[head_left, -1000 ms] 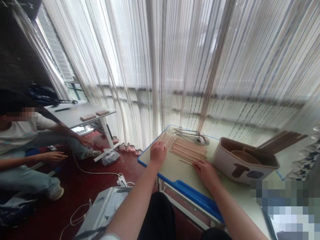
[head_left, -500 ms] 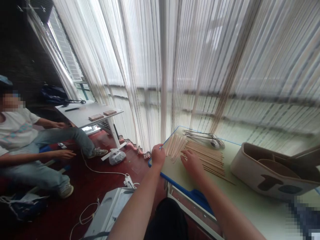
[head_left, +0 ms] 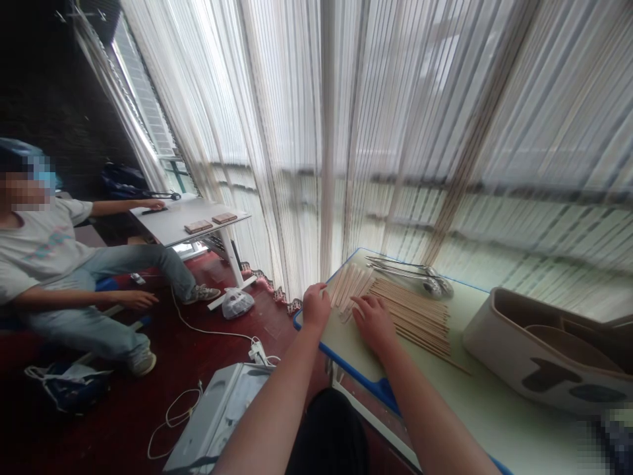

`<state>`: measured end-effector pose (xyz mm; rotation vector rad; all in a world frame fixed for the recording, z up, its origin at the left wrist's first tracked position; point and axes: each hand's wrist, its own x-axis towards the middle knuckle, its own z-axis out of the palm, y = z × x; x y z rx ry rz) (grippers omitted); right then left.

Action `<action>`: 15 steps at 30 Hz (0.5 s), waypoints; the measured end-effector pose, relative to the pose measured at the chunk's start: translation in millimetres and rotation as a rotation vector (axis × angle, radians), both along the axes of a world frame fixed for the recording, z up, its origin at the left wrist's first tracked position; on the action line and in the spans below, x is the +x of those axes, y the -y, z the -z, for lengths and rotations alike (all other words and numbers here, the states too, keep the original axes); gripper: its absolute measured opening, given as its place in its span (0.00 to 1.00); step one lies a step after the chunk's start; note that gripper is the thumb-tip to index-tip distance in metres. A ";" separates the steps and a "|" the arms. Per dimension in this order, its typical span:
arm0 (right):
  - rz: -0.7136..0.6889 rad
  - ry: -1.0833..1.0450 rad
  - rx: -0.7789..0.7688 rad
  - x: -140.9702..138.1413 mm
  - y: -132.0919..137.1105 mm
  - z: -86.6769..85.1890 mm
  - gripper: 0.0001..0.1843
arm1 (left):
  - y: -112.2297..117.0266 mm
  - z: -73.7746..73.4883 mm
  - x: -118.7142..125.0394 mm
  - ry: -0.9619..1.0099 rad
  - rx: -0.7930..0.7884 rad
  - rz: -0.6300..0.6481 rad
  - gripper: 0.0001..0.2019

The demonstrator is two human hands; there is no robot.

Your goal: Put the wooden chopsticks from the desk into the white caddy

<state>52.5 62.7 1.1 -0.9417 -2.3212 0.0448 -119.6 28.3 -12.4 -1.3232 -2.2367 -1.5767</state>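
Grips are both open and low, holding nothing that shows: the left hand (head_left: pixel 316 307) rests at the table (head_left: pixel 341 346) edge just beside a bunch of pale flat sticks (head_left: pixel 352 285), and the right hand (head_left: pixel 373 321), now drawn in closer to it, lies against the near ends of the thin wooden sticks (head_left: pixel 415 316). Long metal utensils (head_left: pixel 408 272) lie beyond both grips, and a cloth box (head_left: pixel 539 356) sits off to the right.

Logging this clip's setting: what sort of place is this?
Likely a workroom, perhaps a classroom: a blue-edged desk with rows of wooden sticks, striped curtains, and a seated person beside a white table.
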 end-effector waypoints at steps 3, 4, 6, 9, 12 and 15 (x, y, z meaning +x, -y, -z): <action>-0.075 0.096 -0.016 -1.5 6.3 -3.3 0.17 | 0.4 0.9 -0.9 0.013 0.013 -0.011 0.15; -0.085 0.117 -0.028 -1.4 8.0 -4.5 0.17 | 1.2 0.3 -0.4 0.007 0.010 -0.013 0.15; -0.089 0.142 -0.059 -0.5 10.4 -7.0 0.16 | 3.3 -1.9 2.0 -0.028 -0.005 -0.026 0.14; -0.080 0.141 -0.090 1.2 12.2 -9.2 0.16 | 6.5 -5.6 7.1 -0.115 -0.030 -0.041 0.14; -0.064 0.121 -0.096 2.0 13.8 -9.6 0.15 | 8.0 -7.9 11.1 -0.173 -0.053 -0.040 0.14; -0.042 0.149 -0.094 0.8 15.9 -9.7 0.16 | 7.7 -8.4 12.3 -0.189 -0.078 -0.040 0.13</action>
